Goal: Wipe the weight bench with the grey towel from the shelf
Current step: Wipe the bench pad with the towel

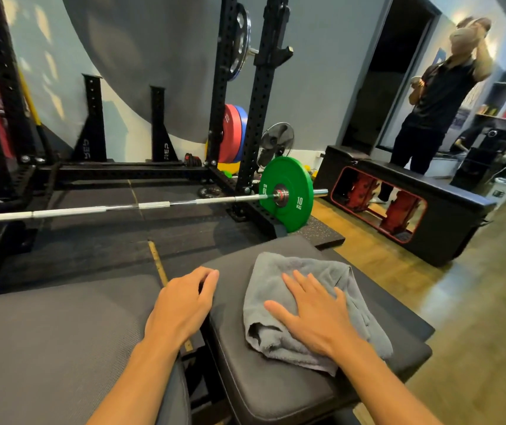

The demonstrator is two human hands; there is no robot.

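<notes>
A crumpled grey towel point(279, 289) lies on the black padded seat of the weight bench point(264, 381). My right hand point(313, 314) rests flat on top of the towel, fingers spread, pressing it onto the pad. My left hand point(184, 302) grips the left edge of the same pad, fingers curled over its far corner. A second, larger bench pad point(46, 348) lies to the left, across a narrow gap.
A barbell point(141, 205) with a green 10 kg plate point(287, 194) lies on the floor ahead, in front of a black power rack point(254, 102). A black storage bench point(435, 204) stands at right, a person point(429, 99) behind it. Wooden floor point(475, 332) lies to the right.
</notes>
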